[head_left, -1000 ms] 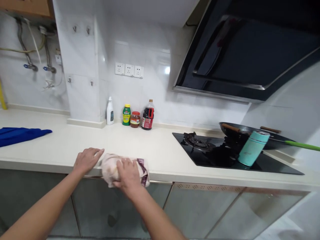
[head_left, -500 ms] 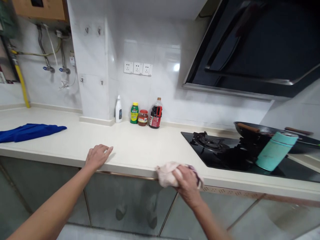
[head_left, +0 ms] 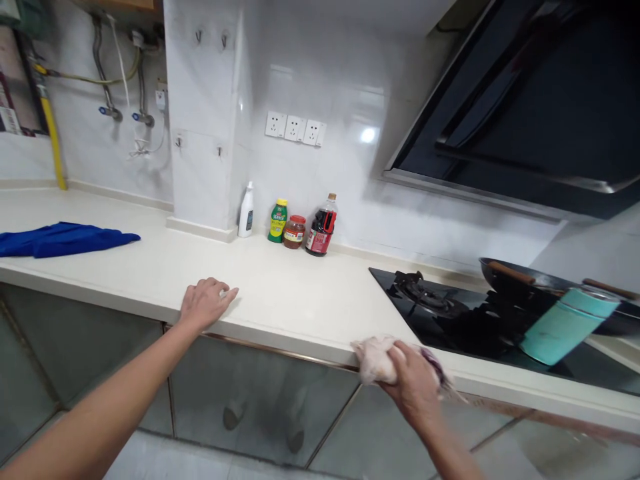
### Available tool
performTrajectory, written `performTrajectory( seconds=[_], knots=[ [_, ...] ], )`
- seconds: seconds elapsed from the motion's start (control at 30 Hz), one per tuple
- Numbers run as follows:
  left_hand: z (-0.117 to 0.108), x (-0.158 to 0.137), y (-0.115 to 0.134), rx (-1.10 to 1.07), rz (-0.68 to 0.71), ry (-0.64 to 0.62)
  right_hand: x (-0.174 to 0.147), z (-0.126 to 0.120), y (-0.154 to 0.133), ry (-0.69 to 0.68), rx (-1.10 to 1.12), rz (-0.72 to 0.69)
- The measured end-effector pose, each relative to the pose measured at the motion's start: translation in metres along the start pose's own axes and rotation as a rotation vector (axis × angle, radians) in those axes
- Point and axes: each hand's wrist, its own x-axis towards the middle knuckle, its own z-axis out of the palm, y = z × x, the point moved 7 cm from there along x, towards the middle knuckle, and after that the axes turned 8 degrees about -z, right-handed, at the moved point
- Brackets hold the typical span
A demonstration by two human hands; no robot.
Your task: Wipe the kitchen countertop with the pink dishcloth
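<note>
My right hand is closed around a crumpled pale pink cloth with a dark purple part. The cloth lies against the front edge of the white countertop, just left of the black gas stove. Further left, my left hand rests on the countertop near its front edge, holding nothing. Its fingers are bent a little, with the thumb stretched out to the right.
Against the wall stand a white bottle, a green bottle, a red-lidded jar and a dark sauce bottle. A blue cloth lies left. The stove carries a wok and a mint-green flask.
My right hand has slid the cloth rightward along the counter's front edge, closer to the stove. My left hand stays on the countertop. The view has tilted and shifted slightly.
</note>
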Motion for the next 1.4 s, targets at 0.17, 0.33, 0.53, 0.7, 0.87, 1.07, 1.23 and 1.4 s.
performTrajectory(
  seconds=[0.17, 0.33, 0.53, 0.7, 0.87, 1.07, 1.23, 1.4],
  knots=[
    [0.002, 0.0, -0.001, 0.01, 0.011, -0.012, 0.078, 0.007, -0.168, 0.019, 0.164, -0.186],
    [0.003, 0.001, -0.005, 0.025, 0.026, 0.011, 0.121, 0.001, -0.248, -0.045, 0.281, -0.387],
    [0.002, 0.002, -0.006, 0.021, 0.038, -0.015, 0.094, -0.009, -0.152, -0.027, 0.429, -0.263],
    [0.001, 0.001, -0.006, 0.003, 0.041, -0.001, 0.046, -0.023, -0.013, -0.055, 0.383, 0.295],
    [-0.002, -0.001, -0.003, 0.026, 0.045, 0.008, 0.019, -0.03, 0.056, -0.014, 0.326, 0.645],
    [-0.003, -0.002, -0.003, 0.036, 0.043, -0.01, 0.031, -0.024, 0.035, -0.03, 0.373, 0.398],
    [-0.003, 0.0, -0.005, 0.031, 0.051, 0.007, 0.032, -0.038, 0.046, 0.113, 0.518, 0.367],
    [-0.002, 0.003, -0.005, 0.038, 0.068, 0.011, 0.049, -0.079, 0.122, 0.357, 0.339, 0.488]
  ],
)
